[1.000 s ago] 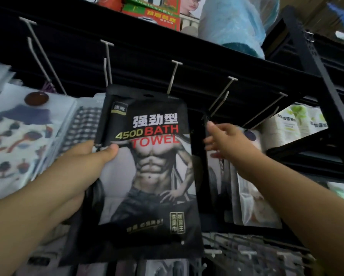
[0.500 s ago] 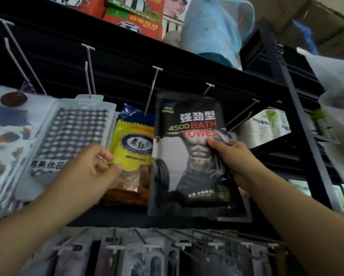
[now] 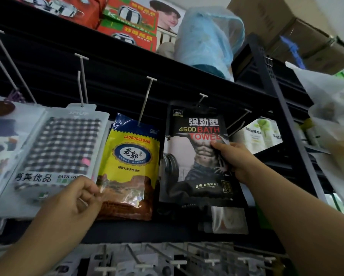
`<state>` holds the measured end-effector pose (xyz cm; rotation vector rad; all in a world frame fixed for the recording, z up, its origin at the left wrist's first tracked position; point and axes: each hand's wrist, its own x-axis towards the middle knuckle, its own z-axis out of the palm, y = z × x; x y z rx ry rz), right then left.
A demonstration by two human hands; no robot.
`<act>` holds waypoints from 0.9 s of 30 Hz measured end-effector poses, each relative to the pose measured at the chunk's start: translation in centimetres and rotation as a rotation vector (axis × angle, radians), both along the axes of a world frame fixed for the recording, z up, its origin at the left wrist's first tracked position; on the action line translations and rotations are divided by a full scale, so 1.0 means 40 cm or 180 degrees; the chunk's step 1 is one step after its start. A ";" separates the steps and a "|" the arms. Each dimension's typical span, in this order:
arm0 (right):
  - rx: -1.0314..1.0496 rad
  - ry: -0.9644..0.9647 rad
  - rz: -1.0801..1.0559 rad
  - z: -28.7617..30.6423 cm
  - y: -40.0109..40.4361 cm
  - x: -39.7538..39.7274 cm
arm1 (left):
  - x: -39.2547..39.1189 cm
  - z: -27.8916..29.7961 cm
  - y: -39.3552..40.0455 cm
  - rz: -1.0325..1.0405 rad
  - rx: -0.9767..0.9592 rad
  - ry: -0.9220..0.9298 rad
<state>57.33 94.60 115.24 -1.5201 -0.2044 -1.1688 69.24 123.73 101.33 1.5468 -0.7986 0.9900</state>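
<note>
– Black towel packet (image 3: 197, 156), how does it sit?
– Right hand (image 3: 234, 158) clamps its right edge, thumb across the front, right of centre in the frame. Long axis vertical, print upright, top edge up at a hook (image 3: 202, 99).
– And the left hand (image 3: 73, 200)?
– Fingers curled at the lower left corner of a yellow packet (image 3: 131, 160); pinching or only touching, I cannot tell.
– Counts?
– One black, one yellow, one checked packet (image 3: 61, 148) at left; two hands.
</note>
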 end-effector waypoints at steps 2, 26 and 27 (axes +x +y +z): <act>0.0019 -0.0009 -0.0029 -0.003 -0.007 0.001 | -0.005 -0.005 -0.003 0.0112 0.0177 -0.0145; -0.0542 0.0439 -0.1387 -0.043 -0.094 0.233 | -0.004 -0.015 -0.004 0.0519 0.0282 -0.0309; -0.0537 0.0431 -0.1510 -0.048 -0.093 0.243 | -0.005 -0.016 -0.005 0.0550 0.0297 -0.0349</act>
